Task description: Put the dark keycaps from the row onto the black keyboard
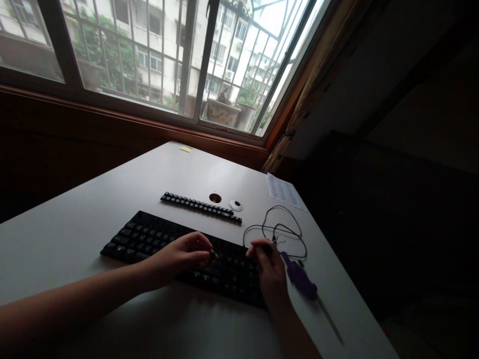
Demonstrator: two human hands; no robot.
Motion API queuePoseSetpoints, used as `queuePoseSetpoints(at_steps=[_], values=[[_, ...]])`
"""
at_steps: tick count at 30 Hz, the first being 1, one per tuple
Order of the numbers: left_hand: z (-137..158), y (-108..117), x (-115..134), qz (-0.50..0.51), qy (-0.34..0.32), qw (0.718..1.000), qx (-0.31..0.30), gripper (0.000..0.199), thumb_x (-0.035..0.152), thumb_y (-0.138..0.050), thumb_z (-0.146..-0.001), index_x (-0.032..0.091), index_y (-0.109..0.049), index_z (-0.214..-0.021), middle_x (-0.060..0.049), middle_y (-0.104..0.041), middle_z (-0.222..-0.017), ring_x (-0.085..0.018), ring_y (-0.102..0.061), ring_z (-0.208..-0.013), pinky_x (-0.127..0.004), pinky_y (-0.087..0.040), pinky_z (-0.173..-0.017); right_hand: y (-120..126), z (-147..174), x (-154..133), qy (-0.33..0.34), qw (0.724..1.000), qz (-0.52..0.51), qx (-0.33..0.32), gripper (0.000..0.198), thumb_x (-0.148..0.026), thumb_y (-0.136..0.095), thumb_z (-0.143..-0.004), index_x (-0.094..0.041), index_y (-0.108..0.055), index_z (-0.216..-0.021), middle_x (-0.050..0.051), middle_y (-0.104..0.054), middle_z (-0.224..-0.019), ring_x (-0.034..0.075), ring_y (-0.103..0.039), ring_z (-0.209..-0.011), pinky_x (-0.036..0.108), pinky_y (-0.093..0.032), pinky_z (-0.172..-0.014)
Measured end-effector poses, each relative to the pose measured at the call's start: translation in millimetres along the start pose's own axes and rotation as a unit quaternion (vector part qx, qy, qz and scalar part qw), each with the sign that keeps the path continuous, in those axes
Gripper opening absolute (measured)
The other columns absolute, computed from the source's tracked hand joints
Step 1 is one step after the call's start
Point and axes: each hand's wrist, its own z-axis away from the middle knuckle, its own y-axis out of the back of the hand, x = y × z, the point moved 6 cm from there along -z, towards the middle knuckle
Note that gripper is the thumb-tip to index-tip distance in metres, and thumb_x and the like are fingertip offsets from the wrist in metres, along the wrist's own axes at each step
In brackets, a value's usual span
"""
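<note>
A black keyboard (145,233) lies at a slant on the white table, its upper rows bare of keycaps. Over its middle, my left hand (175,259) pinches a small black keycap (213,256) between thumb and fingertips. Above the right end of the keyboard, my right hand (270,269) has its fingers curled round a small dark object, with thin wire-like ends showing beside it; its kind is hard to make out in the dim light. Loose black keycaps (202,205) stand in two rows behind the keyboard.
A screwdriver with a purple handle (302,280) lies right of my right hand. Behind it a black cable (299,224) loops across the table. Farther back are a round table hole (215,198), its white cover (236,205), a printed sheet (285,191) and a yellow note (186,148).
</note>
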Motion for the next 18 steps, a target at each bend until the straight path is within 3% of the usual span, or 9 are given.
queuePoseSetpoints(at_steps=[3,6,10,13,18], values=[[-0.1,0.6,1.4,-0.012,-0.008,1.0,0.005,0.031,0.033,-0.079,-0.077,0.016,-0.063,-0.098,-0.007,-0.069,-0.099,-0.017,-0.065,-0.086,-0.031,-0.051,-0.079,-5.8,1.1,0.0,0.006,0.998,0.04,-0.041,0.017,-0.029,-0.047,-0.097,-0.024,-0.062,-0.101,0.001,-0.059,-0.081,0.016,-0.055,-0.069,0.03,-0.045,-0.068],[-0.2,1.5,2.7,-0.021,-0.02,1.0,0.001,0.03,0.032,-0.078,-0.079,0.015,-0.063,-0.099,-0.006,-0.069,-0.097,-0.015,-0.063,-0.083,-0.029,-0.049,-0.077,-7.7,-2.0,0.3,0.041,0.989,0.116,-0.081,0.016,-0.024,-0.049,-0.094,-0.025,-0.065,-0.099,0.004,-0.063,-0.091,0.019,-0.059,-0.08,0.032,-0.048,-0.074],[0.8,4.0,6.1,-0.051,-0.032,0.998,0.0,0.028,0.033,-0.075,-0.081,0.016,-0.063,-0.1,-0.005,-0.068,-0.095,-0.015,-0.062,-0.082,-0.029,-0.049,-0.076,-5.1,-8.5,8.8,0.08,0.96,0.229,-0.143,0.026,-0.012,-0.049,-0.089,-0.025,-0.068,-0.101,0.006,-0.065,-0.103,0.024,-0.06,-0.098,0.038,-0.047,-0.089],[2.5,5.4,10.1,-0.088,-0.04,0.995,-0.003,0.028,0.034,-0.074,-0.082,0.016,-0.064,-0.1,-0.005,-0.068,-0.097,-0.017,-0.063,-0.086,-0.031,-0.05,-0.079,1.2,-12.4,17.7,0.083,0.942,0.288,-0.149,0.036,-0.008,-0.045,-0.087,-0.025,-0.067,-0.11,0.007,-0.066,-0.112,0.025,-0.057,-0.105,0.043,-0.044,-0.097],[5.7,5.0,19.4,-0.181,-0.083,0.98,-0.02,0.026,0.037,-0.069,-0.086,0.017,-0.063,-0.102,-0.006,-0.068,-0.1,-0.019,-0.064,-0.091,-0.032,-0.051,-0.081,-2.2,-9.5,20.6,0.09,0.909,0.363,-0.185,0.049,-0.004,-0.046,-0.084,-0.025,-0.064,-0.124,0.003,-0.066,-0.124,0.025,-0.053,-0.105,0.043,-0.044,-0.098]])
